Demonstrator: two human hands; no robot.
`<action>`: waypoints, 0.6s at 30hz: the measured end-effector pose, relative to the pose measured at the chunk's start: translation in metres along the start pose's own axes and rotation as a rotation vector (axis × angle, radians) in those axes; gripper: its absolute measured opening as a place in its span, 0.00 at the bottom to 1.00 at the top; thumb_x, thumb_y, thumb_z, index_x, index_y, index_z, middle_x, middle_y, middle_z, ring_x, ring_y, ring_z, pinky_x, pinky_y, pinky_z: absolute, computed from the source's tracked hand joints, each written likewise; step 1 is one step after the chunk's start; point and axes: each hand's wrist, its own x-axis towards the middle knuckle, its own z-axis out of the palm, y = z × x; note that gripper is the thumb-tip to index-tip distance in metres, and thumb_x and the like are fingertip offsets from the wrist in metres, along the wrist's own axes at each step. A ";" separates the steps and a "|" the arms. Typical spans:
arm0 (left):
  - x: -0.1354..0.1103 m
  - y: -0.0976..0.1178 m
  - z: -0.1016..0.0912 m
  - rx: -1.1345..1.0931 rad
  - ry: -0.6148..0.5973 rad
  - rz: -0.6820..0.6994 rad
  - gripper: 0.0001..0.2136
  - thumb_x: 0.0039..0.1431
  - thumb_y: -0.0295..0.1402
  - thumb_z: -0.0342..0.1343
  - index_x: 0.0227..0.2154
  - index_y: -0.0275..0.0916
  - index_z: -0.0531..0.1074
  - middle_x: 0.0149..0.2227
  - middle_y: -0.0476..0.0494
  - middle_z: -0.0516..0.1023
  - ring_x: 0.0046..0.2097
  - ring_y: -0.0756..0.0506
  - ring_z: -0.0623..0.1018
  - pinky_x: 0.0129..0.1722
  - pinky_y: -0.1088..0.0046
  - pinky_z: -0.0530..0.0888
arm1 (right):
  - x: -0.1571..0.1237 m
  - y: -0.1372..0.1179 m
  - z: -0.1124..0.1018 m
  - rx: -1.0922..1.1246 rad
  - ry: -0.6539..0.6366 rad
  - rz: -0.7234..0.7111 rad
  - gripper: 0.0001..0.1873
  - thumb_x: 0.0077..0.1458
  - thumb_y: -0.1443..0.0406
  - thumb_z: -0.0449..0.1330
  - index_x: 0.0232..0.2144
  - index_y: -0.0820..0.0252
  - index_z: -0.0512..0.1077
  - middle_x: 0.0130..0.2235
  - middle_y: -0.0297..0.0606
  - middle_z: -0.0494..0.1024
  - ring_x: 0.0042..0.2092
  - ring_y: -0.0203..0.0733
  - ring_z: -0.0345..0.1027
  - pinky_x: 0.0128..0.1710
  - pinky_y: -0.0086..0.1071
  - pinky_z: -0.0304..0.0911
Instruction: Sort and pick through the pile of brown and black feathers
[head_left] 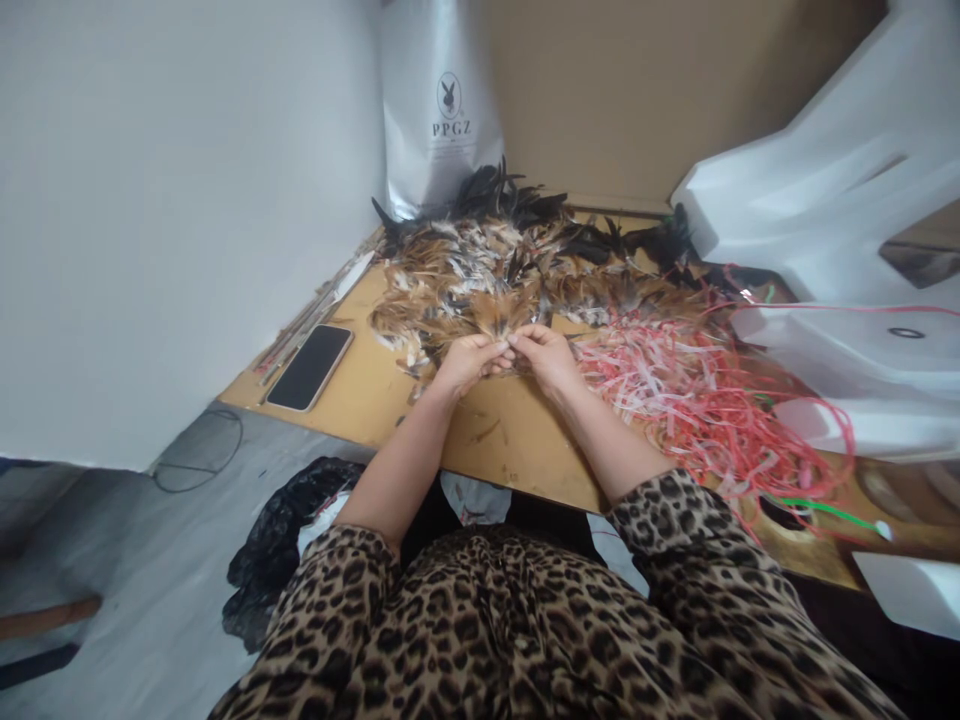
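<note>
Both hands [510, 355] pinch feathers [491, 315] over the wooden table [517, 440].

Your left hand [469, 362] and right hand [546, 355] meet over a small bunch of feathers [501, 318], and your fingertips cover its quill ends, so you cannot tell how many feathers you pinch. The feather heap [517, 255] hides the surface [517, 435] under it. The silver bag [439, 100] is cut off by the top edge, and its small print below the logo is too fine to read. The white foam pieces [840, 190] run off the right edge. Your leopard-print sleeves [697, 540] hide both elbows.
</note>
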 end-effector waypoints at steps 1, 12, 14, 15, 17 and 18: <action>0.000 0.000 0.000 0.020 0.015 0.009 0.10 0.45 0.33 0.62 0.25 0.29 0.72 0.23 0.44 0.75 0.22 0.56 0.72 0.24 0.81 0.68 | 0.000 0.000 0.000 -0.011 0.001 -0.005 0.15 0.34 0.59 0.66 0.22 0.61 0.68 0.20 0.28 0.70 0.21 0.28 0.59 0.22 0.24 0.54; -0.002 0.003 -0.002 0.324 -0.006 0.104 0.11 0.49 0.36 0.58 0.25 0.30 0.74 0.20 0.43 0.75 0.20 0.53 0.72 0.22 0.78 0.68 | 0.009 0.004 -0.014 -0.181 -0.086 -0.055 0.15 0.34 0.58 0.67 0.21 0.62 0.69 0.20 0.28 0.70 0.23 0.29 0.59 0.27 0.26 0.56; -0.003 0.003 -0.003 0.346 -0.048 0.102 0.12 0.48 0.37 0.58 0.26 0.30 0.74 0.22 0.42 0.76 0.21 0.52 0.73 0.22 0.78 0.69 | 0.010 0.003 -0.018 -0.209 -0.129 -0.048 0.15 0.34 0.57 0.67 0.21 0.62 0.69 0.20 0.29 0.70 0.23 0.30 0.60 0.26 0.26 0.56; -0.004 0.004 -0.004 0.348 -0.070 0.093 0.12 0.48 0.37 0.59 0.26 0.30 0.74 0.23 0.41 0.76 0.22 0.52 0.74 0.22 0.78 0.69 | 0.011 0.003 -0.019 -0.224 -0.150 -0.041 0.16 0.34 0.57 0.67 0.21 0.62 0.70 0.20 0.29 0.70 0.23 0.30 0.60 0.26 0.26 0.56; -0.005 0.005 -0.004 0.342 -0.111 0.063 0.12 0.46 0.38 0.60 0.26 0.30 0.74 0.25 0.40 0.77 0.23 0.52 0.74 0.22 0.78 0.69 | 0.011 0.002 -0.022 -0.249 -0.179 -0.030 0.16 0.33 0.56 0.67 0.21 0.62 0.70 0.19 0.30 0.70 0.23 0.31 0.60 0.25 0.27 0.56; -0.006 0.005 -0.004 0.335 -0.126 0.047 0.13 0.45 0.38 0.60 0.26 0.30 0.74 0.27 0.39 0.77 0.23 0.52 0.75 0.22 0.78 0.69 | 0.011 0.001 -0.022 -0.258 -0.184 -0.028 0.17 0.32 0.55 0.67 0.20 0.62 0.70 0.19 0.30 0.70 0.23 0.31 0.60 0.24 0.27 0.56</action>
